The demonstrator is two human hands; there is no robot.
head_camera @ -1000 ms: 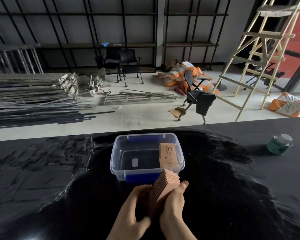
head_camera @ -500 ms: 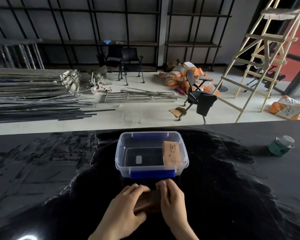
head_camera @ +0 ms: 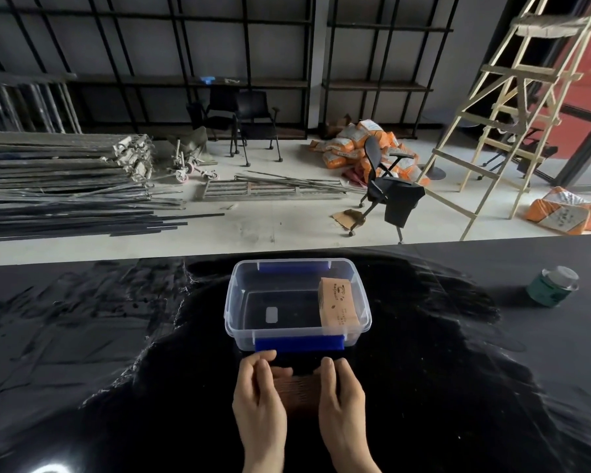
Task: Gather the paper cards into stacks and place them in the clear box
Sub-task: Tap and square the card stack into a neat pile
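The card stack [head_camera: 299, 392], raised on edge a second ago, now lies low on the table [head_camera: 116, 370], pressed between the left hand [head_camera: 258, 401] and right hand [head_camera: 338, 397]. Squared, it seems ready for the clear box [head_camera: 297, 339] just beyond the hands.

A second ago the card stack [head_camera: 298, 390] stood raised on end between the hands, just below the clear box [head_camera: 297, 336] at frame centre. It was then laid flat on the black table [head_camera: 116, 370] low in the frame. The left hand [head_camera: 258, 390] and right hand [head_camera: 338, 390] shifted apart to its two short ends, fingers curled over the top, exposing more of the stack between them.
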